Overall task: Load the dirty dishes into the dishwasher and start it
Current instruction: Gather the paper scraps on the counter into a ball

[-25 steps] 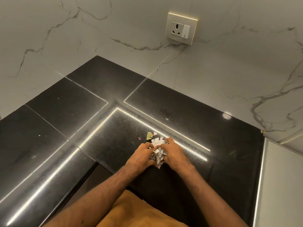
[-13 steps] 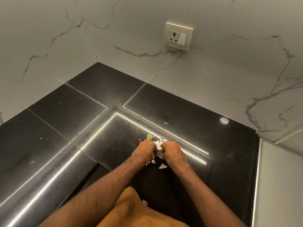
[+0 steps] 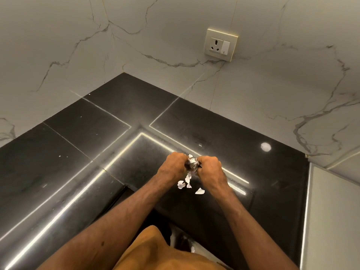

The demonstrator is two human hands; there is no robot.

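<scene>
My left hand (image 3: pixel 172 166) and my right hand (image 3: pixel 209 168) are pressed together above a black stone countertop (image 3: pixel 97 152), fingers curled round a bunch of white paper scraps (image 3: pixel 192 162) squeezed between them. A few loose white scraps (image 3: pixel 184 184) lie on the counter just below my hands, one more (image 3: pixel 200 191) slightly to the right. No dishes and no dishwasher are in view.
The counter runs into a corner of white marbled wall (image 3: pixel 155 36). A wall socket with a switch (image 3: pixel 221 43) sits above the counter at the back. A pale grey surface (image 3: pixel 335 221) borders the counter on the right. The counter's front edge (image 3: pixel 124 189) is near my body.
My hands have closed tighter round the scraps and lifted slightly. A few white pieces have dropped onto the counter. The greenish scrap seen earlier is hidden now.
</scene>
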